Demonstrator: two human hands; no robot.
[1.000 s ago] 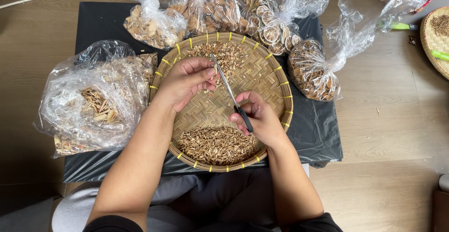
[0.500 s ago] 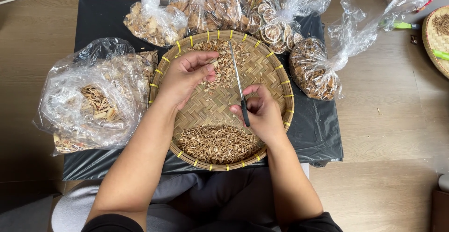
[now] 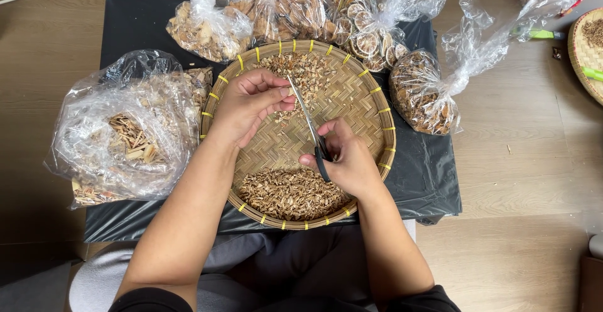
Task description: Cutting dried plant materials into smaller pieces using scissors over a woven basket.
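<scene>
Right hand [image 3: 348, 161]: grip clenched on scissors [image 3: 311, 130], blades pointing up-left over the woven tray [image 3: 370, 98]. Left hand [image 3: 248, 104]: fingertips pinch a small dried piece just beside the blades. Cut pieces [image 3: 289, 192] heaped at the tray's near edge. Clear bags [image 3: 125, 130] surround it on black sheet [image 3: 125, 23].

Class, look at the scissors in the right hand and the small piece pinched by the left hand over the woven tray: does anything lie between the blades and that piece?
Nothing visible does. The scissors in the right hand point straight at the fingertips of the left hand, with only open air above the woven tray. The pinched piece itself is too small to make out.
</scene>
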